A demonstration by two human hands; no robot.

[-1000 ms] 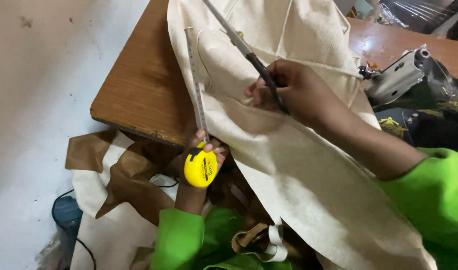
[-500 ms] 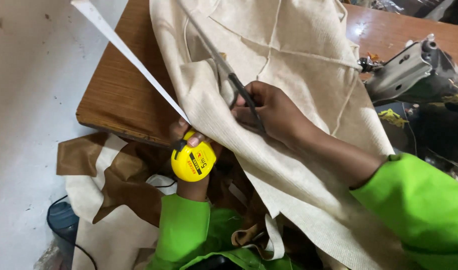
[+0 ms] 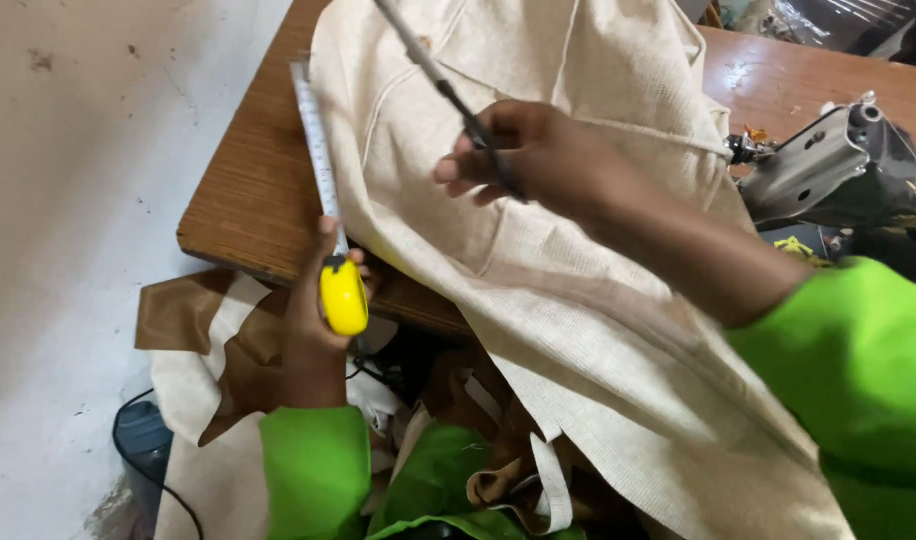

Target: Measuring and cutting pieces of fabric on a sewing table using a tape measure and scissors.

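My left hand (image 3: 313, 315) grips a yellow tape measure (image 3: 343, 296) at the near edge of the wooden table (image 3: 258, 190). Its white blade (image 3: 316, 150) runs away from me along the left side of a beige woven cloth (image 3: 538, 230) spread over the table and hanging off the near edge. My right hand (image 3: 533, 155) is raised above the cloth and holds dark scissors (image 3: 448, 90), whose blades point up and to the left.
A sewing machine (image 3: 828, 165) stands at the right on the table. Brown and cream fabric scraps (image 3: 213, 350) lie on the pale floor below the table's edge, beside a dark round object (image 3: 143, 440) with a cable.
The tape blade has swung down from a raised diagonal to lie along the cloth's left side. My right hand with the scissors has lifted off the cloth.
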